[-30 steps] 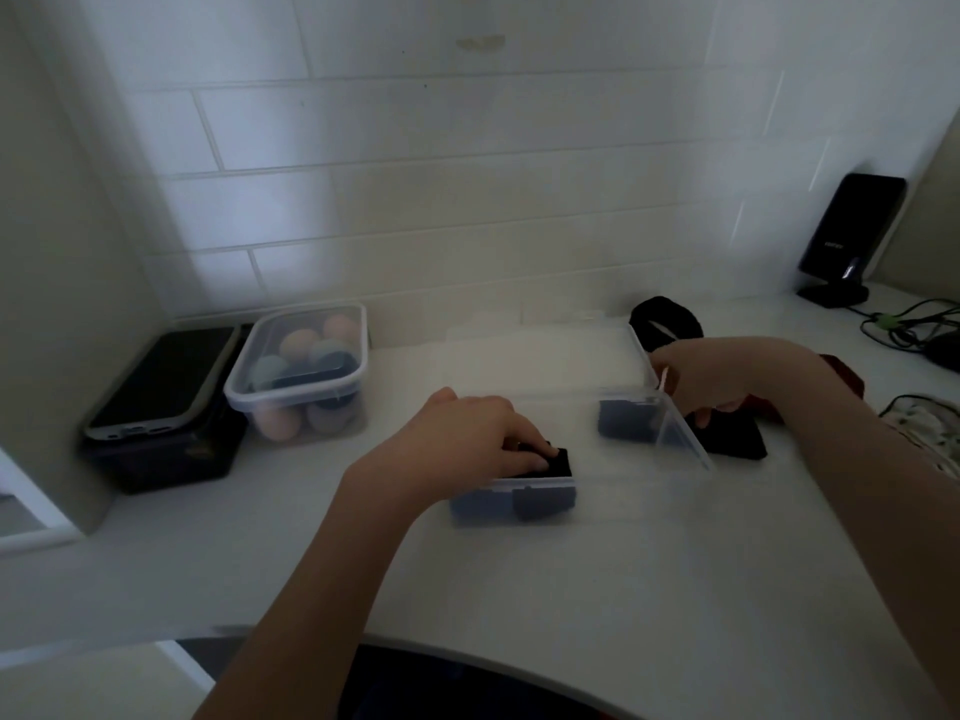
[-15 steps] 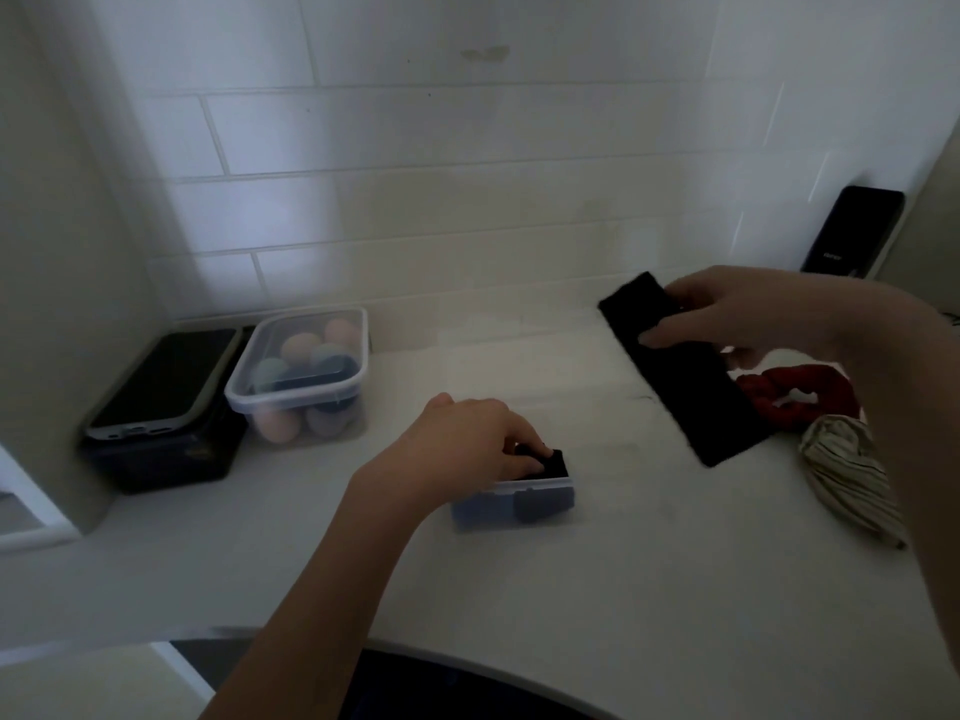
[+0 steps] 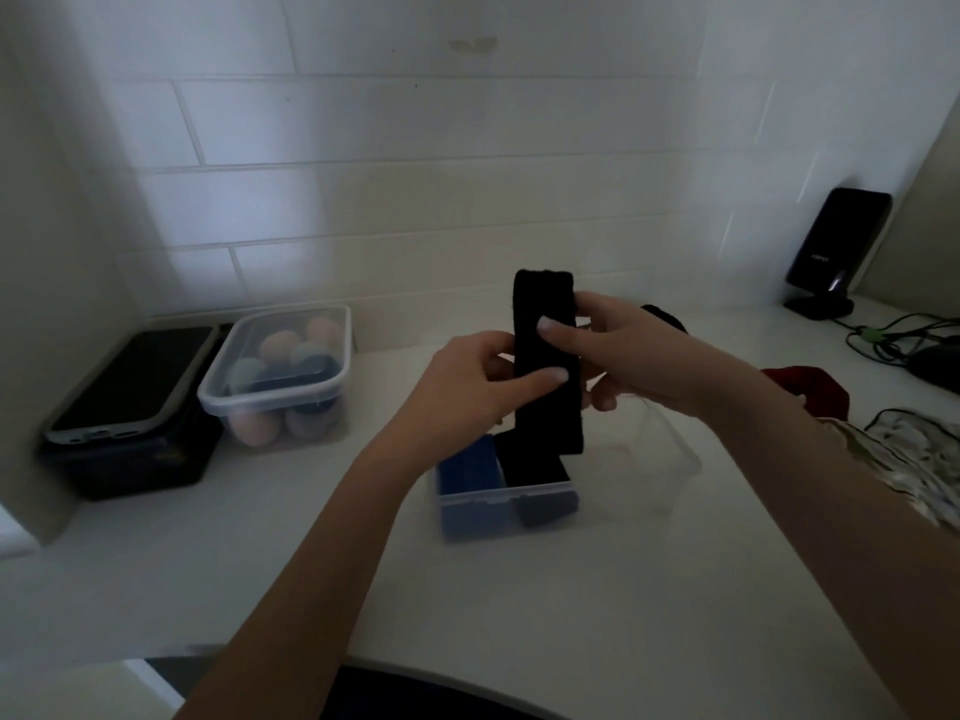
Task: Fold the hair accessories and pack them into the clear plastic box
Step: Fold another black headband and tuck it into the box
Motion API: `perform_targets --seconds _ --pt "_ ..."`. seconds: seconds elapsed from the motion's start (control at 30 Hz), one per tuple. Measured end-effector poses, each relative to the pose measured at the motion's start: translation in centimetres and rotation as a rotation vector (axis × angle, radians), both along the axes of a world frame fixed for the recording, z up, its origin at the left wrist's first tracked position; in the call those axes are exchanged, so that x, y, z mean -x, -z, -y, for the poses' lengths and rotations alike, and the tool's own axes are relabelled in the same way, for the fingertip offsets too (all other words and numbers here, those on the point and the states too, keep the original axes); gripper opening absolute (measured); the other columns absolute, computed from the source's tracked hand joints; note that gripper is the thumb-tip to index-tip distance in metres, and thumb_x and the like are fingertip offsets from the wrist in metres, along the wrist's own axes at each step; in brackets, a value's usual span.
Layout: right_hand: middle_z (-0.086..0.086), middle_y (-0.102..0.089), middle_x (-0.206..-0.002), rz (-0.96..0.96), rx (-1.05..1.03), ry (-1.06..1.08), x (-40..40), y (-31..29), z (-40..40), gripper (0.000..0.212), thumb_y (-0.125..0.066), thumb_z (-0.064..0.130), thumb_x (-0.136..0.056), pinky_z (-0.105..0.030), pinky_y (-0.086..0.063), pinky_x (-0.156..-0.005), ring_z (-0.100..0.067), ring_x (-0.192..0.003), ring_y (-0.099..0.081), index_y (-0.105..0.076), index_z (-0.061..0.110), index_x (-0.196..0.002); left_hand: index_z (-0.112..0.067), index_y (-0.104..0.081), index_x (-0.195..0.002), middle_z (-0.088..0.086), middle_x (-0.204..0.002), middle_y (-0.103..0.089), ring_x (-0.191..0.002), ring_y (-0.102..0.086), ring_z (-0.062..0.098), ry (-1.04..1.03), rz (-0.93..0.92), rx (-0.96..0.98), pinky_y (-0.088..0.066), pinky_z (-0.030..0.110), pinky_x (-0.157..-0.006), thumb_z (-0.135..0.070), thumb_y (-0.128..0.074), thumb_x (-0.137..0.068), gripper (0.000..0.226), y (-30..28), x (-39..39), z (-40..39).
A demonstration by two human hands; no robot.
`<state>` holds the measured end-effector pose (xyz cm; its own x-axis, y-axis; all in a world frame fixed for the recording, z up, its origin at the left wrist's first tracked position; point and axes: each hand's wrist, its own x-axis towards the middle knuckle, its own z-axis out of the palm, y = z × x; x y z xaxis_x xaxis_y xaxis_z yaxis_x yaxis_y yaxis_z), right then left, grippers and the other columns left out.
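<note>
A black headband point(image 3: 546, 407) hangs upright above the clear plastic box point(image 3: 504, 504). My left hand point(image 3: 467, 381) pinches its left side, thumb across the front. My right hand point(image 3: 623, 356) grips it higher up from the right, thumb on the front. Inside the box sit a folded blue accessory point(image 3: 467, 465) and a folded black one point(image 3: 535, 465). The box's clear lid point(image 3: 660, 454) stands open to the right. A red scrunchie point(image 3: 815, 392) and a striped cloth accessory point(image 3: 924, 454) lie on the counter at the right.
A lidded clear tub of makeup sponges point(image 3: 280, 376) and a phone point(image 3: 135, 381) on a dark box sit at the left. A black speaker point(image 3: 836, 252) and cables point(image 3: 904, 340) stand at the back right, another black accessory point(image 3: 665, 317) behind my right hand. The white counter's edge point(image 3: 467, 672) curves near me.
My right hand brought the black headband from the right to above the box. My left hand rose out of the box and took hold of the headband.
</note>
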<state>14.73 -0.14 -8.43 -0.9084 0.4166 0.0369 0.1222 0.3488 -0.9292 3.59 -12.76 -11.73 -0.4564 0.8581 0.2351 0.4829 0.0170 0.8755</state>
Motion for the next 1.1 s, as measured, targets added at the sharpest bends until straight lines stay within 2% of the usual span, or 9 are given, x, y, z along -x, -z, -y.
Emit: perform_targets --seconds 0.13,0.3,0.43,0.5,0.57,0.63,0.73,0.87,1.1 --pt "0.001 -0.065 -0.069 -0.042 0.09 -0.076 -0.2 0.2 -0.4 0.039 -0.058 0.025 -0.089 -0.021 -0.047 -0.042 -0.015 -0.053 -0.059 -0.05 0.01 -0.124 -0.024 -0.064 -0.094 -0.009 -0.068 -0.073 -0.067 -0.071 0.006 -0.024 0.094 -0.196 -0.053 0.017 -0.061 -0.015 -0.071 -0.079 0.019 0.4 0.2 0.0" --pt "0.001 -0.066 -0.074 -0.069 0.079 -0.169 -0.3 0.1 -0.3 0.034 -0.064 0.025 -0.079 -0.024 -0.05 -0.047 -0.018 -0.062 -0.062 -0.052 0.016 -0.109 -0.016 -0.064 -0.099 0.001 -0.08 -0.075 -0.076 -0.074 0.015 -0.039 0.145 -0.271 -0.06 0.03 -0.073 -0.012 -0.068 -0.082 0.018 0.5 0.6 0.5" --pt "0.0 -0.063 -0.072 -0.103 0.039 -0.152 -0.3 0.2 -0.3 0.028 -0.06 0.022 -0.088 -0.023 -0.047 -0.046 -0.015 -0.059 -0.058 -0.055 0.022 -0.115 -0.018 -0.063 -0.102 -0.003 -0.074 -0.076 -0.071 -0.074 0.016 0.007 0.149 -0.267 -0.06 0.033 -0.064 -0.015 -0.063 -0.087 0.015 0.7 0.3 0.7" --pt "-0.004 -0.06 -0.075 -0.128 0.039 -0.142 -0.2 0.2 -0.3 0.028 -0.058 0.02 -0.089 -0.022 -0.044 -0.045 -0.013 -0.058 -0.057 -0.057 0.023 -0.117 -0.017 -0.062 -0.103 -0.006 -0.067 -0.074 -0.063 -0.072 0.012 0.005 0.168 -0.277 -0.055 0.026 -0.052 -0.017 -0.059 -0.089 0.014 0.5 0.3 0.8" --pt "-0.009 -0.055 -0.078 -0.161 0.038 -0.151 0.0 0.3 -0.3 0.027 -0.058 0.015 -0.089 -0.02 -0.041 -0.043 -0.012 -0.055 -0.055 -0.059 0.022 -0.116 -0.018 -0.062 -0.104 -0.006 -0.065 -0.073 -0.059 -0.07 0.012 -0.003 0.195 -0.281 -0.051 0.022 -0.047 -0.018 -0.056 -0.091 0.014 0.4 0.2 0.8" --pt "-0.006 -0.056 -0.074 -0.196 0.026 -0.16 0.1 0.4 -0.3 0.027 -0.058 0.009 -0.089 -0.019 -0.038 -0.042 -0.01 -0.054 -0.054 -0.064 0.021 -0.112 -0.023 -0.063 -0.1 -0.007 -0.066 -0.074 -0.059 -0.07 0.012 -0.004 0.222 -0.29 -0.051 0.021 -0.047 -0.016 -0.055 -0.091 0.013 0.3 0.1 0.8" --pt "0.011 -0.063 -0.065 -0.233 -0.016 -0.16 0.2 0.5 -0.3 0.03 -0.056 -0.001 -0.088 -0.017 -0.035 -0.042 -0.008 -0.053 -0.051 -0.07 0.021 -0.103 -0.024 -0.064 -0.091 -0.01 -0.064 -0.073 -0.059 -0.07 0.011 -0.013 0.242 -0.311 -0.052 0.024 -0.047 -0.01 -0.054 -0.091 0.017 0.2 0.2 1.0" --pt "0.012 -0.067 -0.07 -0.265 -0.041 -0.146 0.2 0.6 -0.1 0.043 -0.05 -0.009 -0.088 -0.019 -0.035 -0.042 -0.011 -0.054 -0.051 -0.076 0.025 -0.085 -0.018 -0.061 -0.087 -0.01 -0.059 -0.07 -0.056 -0.068 0.008 -0.011 0.262 -0.302 -0.053 0.022 -0.047 -0.002 -0.048 -0.092 0.022 0.1 0.4 1.0" --pt "0.011 -0.068 -0.081 -0.296 -0.152 -0.077 0.1 0.3 -0.1 0.041 -0.051 -0.011 -0.084 -0.02 -0.038 -0.042 -0.01 -0.055 -0.054 -0.076 0.022 -0.077 -0.014 -0.06 -0.094 -0.007 -0.065 -0.072 -0.063 -0.069 0.005 0.009 0.396 -0.301 -0.056 0.022 -0.059 -0.009 -0.042 -0.095 0.019 -0.2 0.4 1.0"
